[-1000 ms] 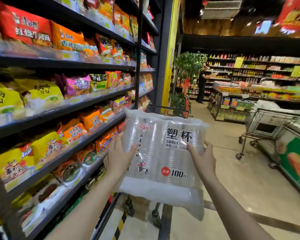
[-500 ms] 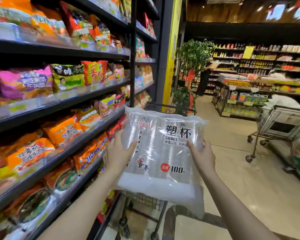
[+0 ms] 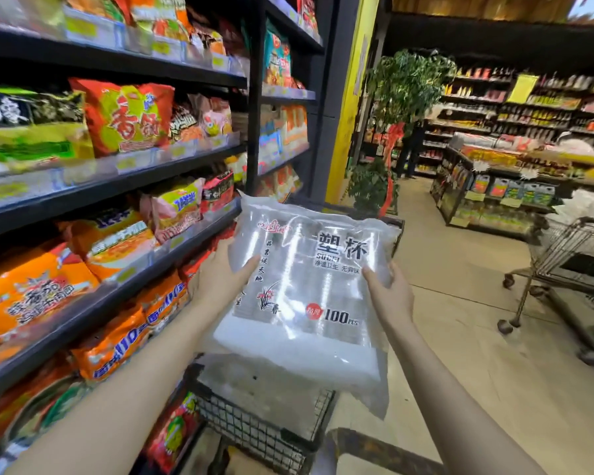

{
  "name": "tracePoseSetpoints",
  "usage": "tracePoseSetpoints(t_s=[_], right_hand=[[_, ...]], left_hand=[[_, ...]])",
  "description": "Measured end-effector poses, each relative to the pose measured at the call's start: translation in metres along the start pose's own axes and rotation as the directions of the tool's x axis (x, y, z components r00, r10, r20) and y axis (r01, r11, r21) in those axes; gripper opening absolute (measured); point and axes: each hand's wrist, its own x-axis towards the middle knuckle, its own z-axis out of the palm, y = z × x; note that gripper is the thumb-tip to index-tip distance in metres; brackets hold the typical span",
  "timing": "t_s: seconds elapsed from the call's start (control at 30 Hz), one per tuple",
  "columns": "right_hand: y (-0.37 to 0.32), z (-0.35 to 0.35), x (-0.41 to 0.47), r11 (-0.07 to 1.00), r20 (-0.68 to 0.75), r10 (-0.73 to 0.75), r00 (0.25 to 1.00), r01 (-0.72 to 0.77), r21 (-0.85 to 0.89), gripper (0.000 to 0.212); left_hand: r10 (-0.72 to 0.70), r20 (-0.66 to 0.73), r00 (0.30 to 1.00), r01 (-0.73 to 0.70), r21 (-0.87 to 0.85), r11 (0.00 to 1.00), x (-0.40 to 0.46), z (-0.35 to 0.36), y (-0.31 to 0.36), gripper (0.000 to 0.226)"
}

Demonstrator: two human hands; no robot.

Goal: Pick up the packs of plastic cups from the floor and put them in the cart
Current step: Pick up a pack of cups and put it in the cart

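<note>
I hold a clear pack of plastic cups (image 3: 309, 289), printed "100 pcs", in the air between both hands. My left hand (image 3: 220, 281) grips its left edge and my right hand (image 3: 390, 296) grips its right edge. The pack hangs directly above a wire shopping cart (image 3: 254, 428) that stands against the shelves. Another clear pack (image 3: 254, 382) lies inside the cart's basket beneath it. The cart's far rim (image 3: 396, 222) shows behind the held pack.
Tall shelves of noodle packets (image 3: 117, 200) run close along the left. A second cart (image 3: 570, 262) stands on the tiled floor at the right. A potted plant (image 3: 402, 97) and a yellow pillar (image 3: 348, 97) stand ahead, with more shelves and a person behind.
The view has tilted down and drawn closer to the cart, whose basket now shows below the pack. Both hands keep the same grip; the pack sits a little lower over the basket.
</note>
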Motion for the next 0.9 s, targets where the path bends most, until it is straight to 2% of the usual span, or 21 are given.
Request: tracePoseSetpoints(t_s=[0.4, 0.57, 0.7, 0.9], right_hand=[[0.023, 0.095, 0.177, 0.993, -0.077, 0.096, 0.992, -0.1, -0.056, 0.068], [0.042, 0.133, 0.249, 0.984, -0.087, 0.157, 0.984, -0.163, -0.067, 0.07], [0.066, 0.155, 0.29, 0.967, -0.096, 0.224, 0.97, -0.234, -0.103, 0.069], [0.099, 0.178, 0.333, 0.934, -0.09, 0.283, 0.955, -0.295, -0.2, 0.069]], left_hand=[[0.036, 0.128, 0.991, -0.036, 0.002, 0.999, 0.2, 0.107, -0.002, 0.058], [0.01, 0.221, 0.975, -0.012, 0.011, 1.0, 0.284, 0.162, -0.008, 0.062], [0.01, 0.285, 0.958, -0.014, 0.014, 1.0, 0.323, 0.206, -0.013, 0.061], [-0.074, 0.392, 0.917, 0.059, 0.05, 0.997, 0.352, 0.261, -0.026, 0.062]])
